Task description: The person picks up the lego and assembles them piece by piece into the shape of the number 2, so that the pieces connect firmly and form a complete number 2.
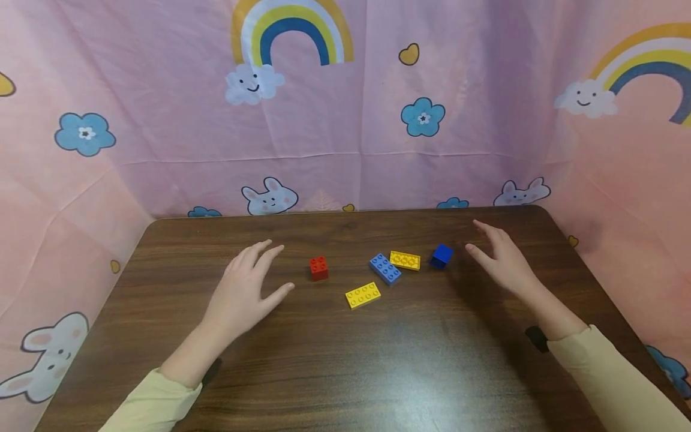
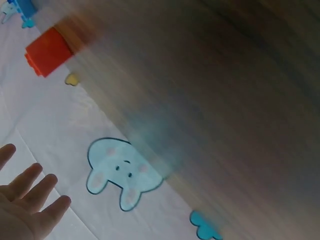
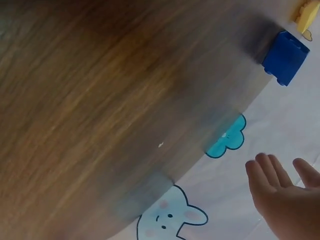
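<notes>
My left hand (image 1: 240, 294) is held over the left of the table, fingers spread and thumb toward a small red toy brick (image 1: 319, 269), touching nothing. The red brick (image 2: 48, 52) also shows in the left wrist view, beyond the fingertips. On the right, my right hand (image 1: 502, 264) hovers with fingers apart beside a dark blue brick (image 1: 441, 257). That dark blue brick (image 3: 286, 58) turns a smooth face to the right wrist camera. Between the hands lie a light blue brick (image 1: 385, 269), a yellow brick (image 1: 363, 295) nearer me, and another yellow brick (image 1: 405, 260) close behind the light blue one.
The bricks rest on a dark wooden table (image 1: 324, 372) with light glare near its front. A pink printed curtain (image 1: 335, 132) with rainbows, rabbits and flowers hangs behind the table and along both sides.
</notes>
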Action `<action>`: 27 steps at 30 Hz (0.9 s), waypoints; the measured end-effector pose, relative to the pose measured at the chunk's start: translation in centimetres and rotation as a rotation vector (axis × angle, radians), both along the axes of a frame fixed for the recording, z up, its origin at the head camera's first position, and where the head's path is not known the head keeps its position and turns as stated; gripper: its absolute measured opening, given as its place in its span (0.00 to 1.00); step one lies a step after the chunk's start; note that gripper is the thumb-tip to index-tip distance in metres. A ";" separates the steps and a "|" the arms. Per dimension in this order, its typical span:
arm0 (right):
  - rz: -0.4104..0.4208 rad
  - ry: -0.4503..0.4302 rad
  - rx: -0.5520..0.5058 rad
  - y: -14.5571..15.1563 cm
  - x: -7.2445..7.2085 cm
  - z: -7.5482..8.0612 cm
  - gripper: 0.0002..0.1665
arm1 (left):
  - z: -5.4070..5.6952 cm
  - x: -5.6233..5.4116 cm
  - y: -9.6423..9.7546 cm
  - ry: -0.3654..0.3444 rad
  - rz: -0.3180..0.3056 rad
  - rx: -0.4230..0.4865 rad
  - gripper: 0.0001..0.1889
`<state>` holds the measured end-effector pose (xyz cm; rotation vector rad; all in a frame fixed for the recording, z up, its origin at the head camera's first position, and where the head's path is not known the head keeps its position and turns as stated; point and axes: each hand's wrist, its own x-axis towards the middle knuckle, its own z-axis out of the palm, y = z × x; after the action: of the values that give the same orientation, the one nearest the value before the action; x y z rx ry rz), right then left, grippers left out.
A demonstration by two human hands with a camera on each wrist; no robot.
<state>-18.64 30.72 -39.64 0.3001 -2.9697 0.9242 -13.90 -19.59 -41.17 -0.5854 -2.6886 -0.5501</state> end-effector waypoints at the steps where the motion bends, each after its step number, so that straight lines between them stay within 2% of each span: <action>1: -0.002 -0.012 -0.018 0.1 -0.1 0.0 0.42 | 0.0 0.0 0.2 -0.008 -0.004 0.010 0.37; 8: 0.004 -0.094 -0.108 0.1 -0.5 -0.1 0.38 | 0.3 0.5 1.9 -0.058 -0.047 0.088 0.34; 14: 0.007 -0.140 -0.132 0.0 -0.9 -0.2 0.35 | 0.5 0.9 3.6 -0.105 -0.079 0.102 0.31; 19: -0.011 -0.171 -0.152 -0.3 -1.2 -0.3 0.34 | 0.4 0.9 4.8 -0.161 -0.104 0.124 0.29; 27: 0.007 -0.210 -0.207 -0.5 -1.7 -0.3 0.32 | 0.2 0.6 6.3 -0.287 -0.149 0.240 0.25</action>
<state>-20.31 30.20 -39.99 0.2201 -3.0194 1.3283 -13.28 -13.30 -40.99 -0.6865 -2.7934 -1.0531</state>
